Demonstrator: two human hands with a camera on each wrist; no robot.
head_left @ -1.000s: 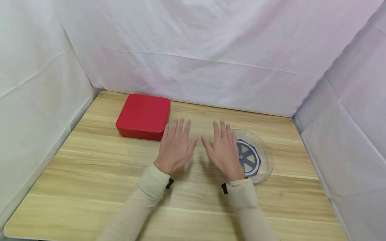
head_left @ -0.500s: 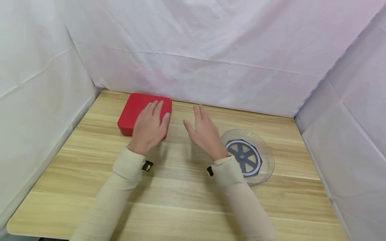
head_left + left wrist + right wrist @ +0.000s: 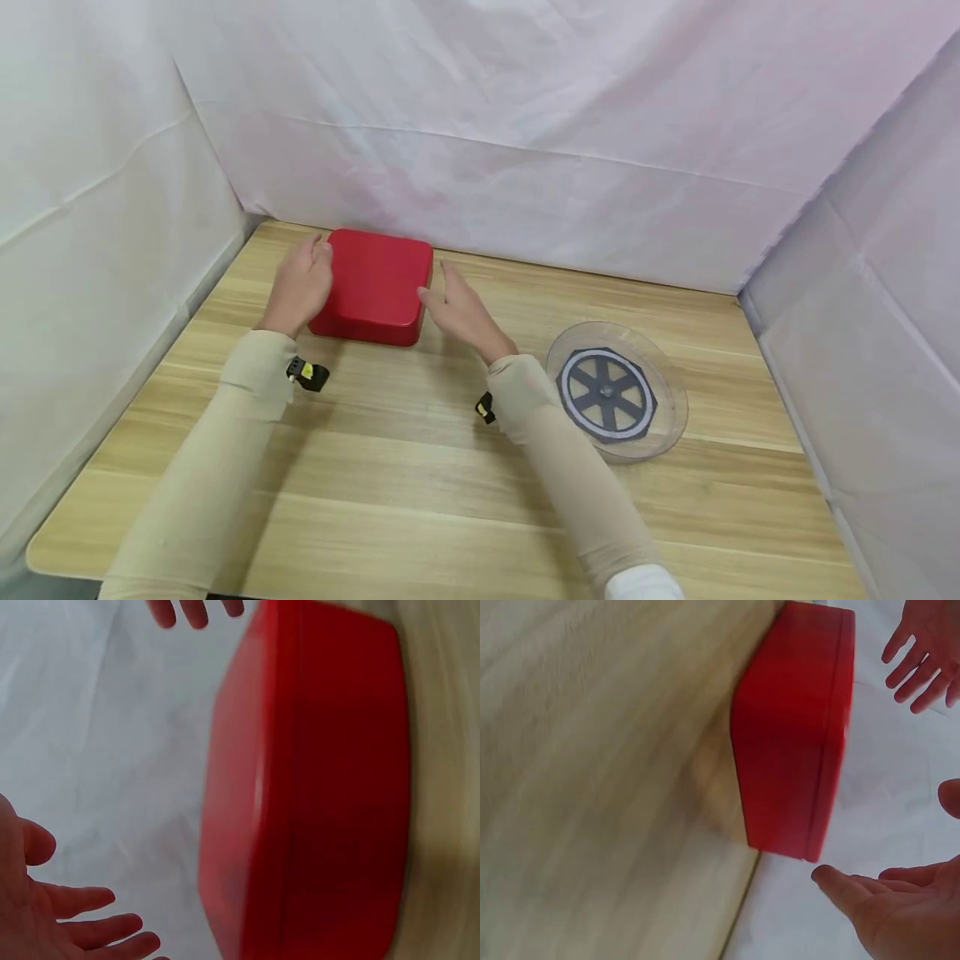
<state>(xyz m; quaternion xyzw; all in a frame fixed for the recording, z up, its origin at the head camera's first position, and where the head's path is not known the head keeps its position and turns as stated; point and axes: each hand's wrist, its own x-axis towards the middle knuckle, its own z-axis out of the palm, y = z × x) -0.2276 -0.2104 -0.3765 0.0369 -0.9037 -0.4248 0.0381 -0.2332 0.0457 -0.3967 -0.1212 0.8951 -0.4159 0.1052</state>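
Note:
A red, round-cornered box (image 3: pixel 378 279) with a lid seam lies at the back left of the wooden table. My left hand (image 3: pixel 298 283) is at its left side, with the fingers held straight in the left wrist view. On the other side, my right hand (image 3: pixel 463 312) has its thumb close to the box's right edge and its fingers extended. Neither hand holds anything. In the right wrist view the palm (image 3: pixel 907 907) faces the box, and the far left hand (image 3: pixel 930 652) shows spread fingers.
A clear round dish (image 3: pixel 671 396) holding a dark spoked wheel shape with a pale ring (image 3: pixel 606 392) stands right of centre. White cloth walls (image 3: pixel 525 100) enclose the table (image 3: pixel 420 492) at the back and sides.
Both hands have moved left and forward. My left hand has crossed over the box to its left side, and my right hand has come up to its right side. The box stays put.

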